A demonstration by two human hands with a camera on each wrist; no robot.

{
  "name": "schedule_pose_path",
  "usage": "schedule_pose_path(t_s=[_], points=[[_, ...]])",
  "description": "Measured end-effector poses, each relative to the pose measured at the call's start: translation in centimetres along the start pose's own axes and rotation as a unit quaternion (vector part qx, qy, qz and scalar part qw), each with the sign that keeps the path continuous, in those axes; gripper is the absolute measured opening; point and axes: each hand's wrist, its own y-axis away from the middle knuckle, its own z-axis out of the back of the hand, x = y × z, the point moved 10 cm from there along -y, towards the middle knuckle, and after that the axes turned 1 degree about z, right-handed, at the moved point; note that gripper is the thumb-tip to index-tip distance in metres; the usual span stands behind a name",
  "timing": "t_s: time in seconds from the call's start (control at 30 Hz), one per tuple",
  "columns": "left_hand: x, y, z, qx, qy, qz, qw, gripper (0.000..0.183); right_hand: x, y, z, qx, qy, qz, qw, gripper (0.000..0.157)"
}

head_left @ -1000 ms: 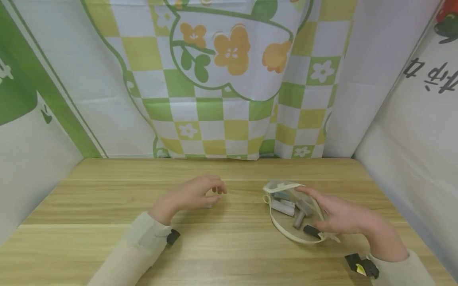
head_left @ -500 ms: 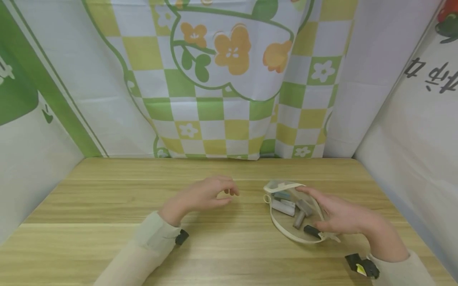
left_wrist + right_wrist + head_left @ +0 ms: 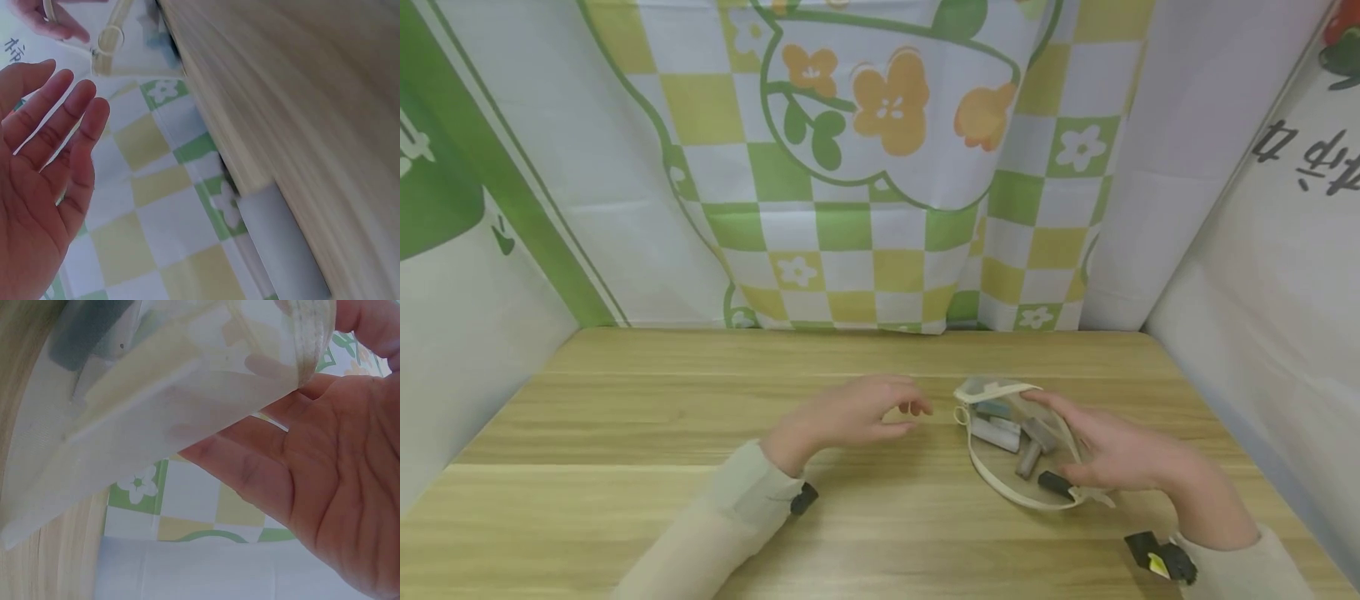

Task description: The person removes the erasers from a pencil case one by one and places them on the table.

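A translucent zip pouch [image 3: 1011,498] with a cream rim and a ring pull lies open-mouthed on the right of the table. Inside it show a white block-like piece [image 3: 995,434], greyish-brown stick-like pieces [image 3: 1030,458], a bluish piece [image 3: 992,409] and a black piece [image 3: 1056,485]. My right hand [image 3: 1120,450] grips the pouch's right side by the rim, fingers along the outside in the right wrist view. Left of the pouch, my left hand [image 3: 857,412] hovers over the table, empty, its fingers loosely bent. A silver-grey flat-faced object [image 3: 284,244] appears in the left wrist view.
The wooden table [image 3: 662,400] ends at a checked, flower-printed curtain [image 3: 842,275] behind. White printed cloth [image 3: 1262,292] hangs on the right side, and another white and green sheet hangs at left. Dark camera mounts sit at both wrists.
My left hand has moved steadily to the right, closer to the pouch, with nothing in it. The right hand and the pouch have stayed in place.
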Motion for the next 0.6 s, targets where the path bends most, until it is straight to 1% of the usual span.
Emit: schedule_pose_path(t_s=[0.13,0.3,0.43,0.6], points=[[-0.8,-0.7,-0.3,-0.002,-0.004,-0.015,0.9999,0.023,0.0,0.0,0.0,-0.001,0.007,-0.001,1.000,0.089],[-1.5,-1.4,-0.9,0.010,-0.002,-0.027,0.9996,0.025,0.1,0.0,0.0,-0.004,0.000,-0.003,1.000,0.088],[-1.9,-2.0,-1.3,0.016,0.018,-0.039,0.9989,0.027,0.2,0.0,0.0,-0.005,-0.003,0.001,1.000,0.089],[-2.5,-2.7,-1.4,0.009,0.037,-0.052,0.9979,0.026,0.1,-0.1,0.0,-0.005,-0.001,0.007,1.000,0.089]])
